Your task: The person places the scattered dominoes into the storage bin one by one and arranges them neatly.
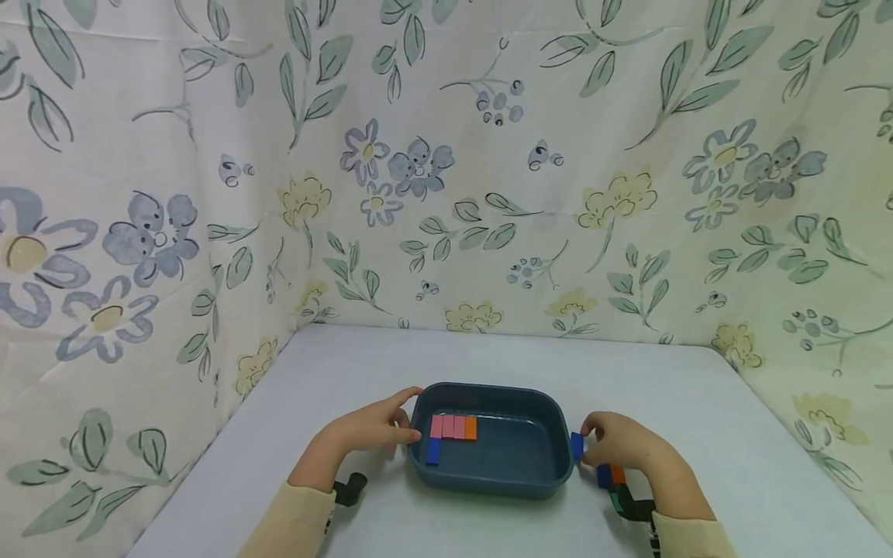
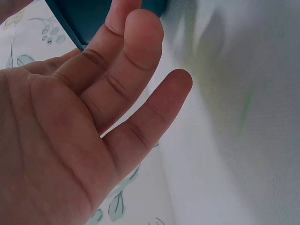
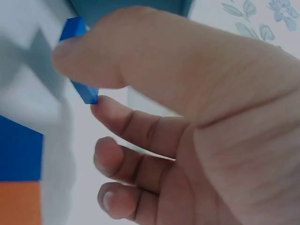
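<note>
A dark teal, rounded rectangular tray (image 1: 491,484) stands mid-table. Inside, at its left, lie several pink blocks (image 1: 447,426) in a row with an orange block (image 1: 470,428), and a blue block (image 1: 433,451) below them. My left hand (image 1: 366,426) holds the tray's left side, thumb over the rim and index finger at the back corner; in the left wrist view the other fingers (image 2: 140,112) extend outside it. Just beyond the right rim, my right hand (image 1: 621,442) pinches another blue block (image 1: 577,447) between thumb and finger, also visible in the right wrist view (image 3: 86,91).
Beneath my right hand, more blocks lie on the table, among them a blue one (image 3: 18,150) and an orange one (image 3: 19,201). A dark wrist device (image 1: 351,490) is on each wrist. Floral cloth (image 1: 488,194) hangs behind the white table (image 1: 502,356).
</note>
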### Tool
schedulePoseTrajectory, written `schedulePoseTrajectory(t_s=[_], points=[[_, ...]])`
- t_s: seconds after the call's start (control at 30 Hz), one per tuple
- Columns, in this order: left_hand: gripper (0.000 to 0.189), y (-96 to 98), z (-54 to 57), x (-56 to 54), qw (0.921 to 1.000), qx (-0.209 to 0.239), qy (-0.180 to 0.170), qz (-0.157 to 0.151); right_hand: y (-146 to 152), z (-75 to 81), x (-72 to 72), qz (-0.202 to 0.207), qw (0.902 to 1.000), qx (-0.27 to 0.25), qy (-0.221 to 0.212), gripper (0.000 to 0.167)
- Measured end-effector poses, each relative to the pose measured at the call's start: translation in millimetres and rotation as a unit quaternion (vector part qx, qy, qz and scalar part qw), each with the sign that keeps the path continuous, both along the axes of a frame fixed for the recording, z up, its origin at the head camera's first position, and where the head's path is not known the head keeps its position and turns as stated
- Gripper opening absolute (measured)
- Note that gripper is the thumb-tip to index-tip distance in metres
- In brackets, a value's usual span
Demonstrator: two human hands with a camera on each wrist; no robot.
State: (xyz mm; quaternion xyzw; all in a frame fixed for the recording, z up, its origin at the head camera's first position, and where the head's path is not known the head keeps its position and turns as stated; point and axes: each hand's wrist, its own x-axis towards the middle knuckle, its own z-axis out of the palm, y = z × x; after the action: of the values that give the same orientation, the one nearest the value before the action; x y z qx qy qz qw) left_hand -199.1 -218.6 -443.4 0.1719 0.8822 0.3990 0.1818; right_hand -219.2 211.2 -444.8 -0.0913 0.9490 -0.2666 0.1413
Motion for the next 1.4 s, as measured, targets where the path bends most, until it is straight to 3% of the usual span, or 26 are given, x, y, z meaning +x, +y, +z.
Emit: schedulePoseTrajectory(t_s=[0.33, 0.7, 1.0, 1.4], points=[[0.079, 0.7, -0.2, -1.2, 1.0000, -0.002, 0.001, 0.003, 10.5, 24.3, 6.1, -0.003, 0.9987, -0.013, 0.050, 0.040], [0.078, 1.2, 1.1, -1.6, 1.0000, -0.003, 0.002, 0.002, -11.8, 49.9, 23.4, 0.030, 0.9956, -0.043, 0.078, 0.042], [0.077, 1.1, 0.3, -1.2, 1.0000, -0.006, 0.002, 0.002, -33.9, 46.7, 27.7, 0.055, 0.9932, -0.061, 0.082, 0.041], [0.078, 2.4, 1.5, 0.0, 1.0000, 0.007, -0.001, -0.002, -52.9, 33.7, 24.7, 0.107, 0.9845, -0.048, 0.130, 0.038]])
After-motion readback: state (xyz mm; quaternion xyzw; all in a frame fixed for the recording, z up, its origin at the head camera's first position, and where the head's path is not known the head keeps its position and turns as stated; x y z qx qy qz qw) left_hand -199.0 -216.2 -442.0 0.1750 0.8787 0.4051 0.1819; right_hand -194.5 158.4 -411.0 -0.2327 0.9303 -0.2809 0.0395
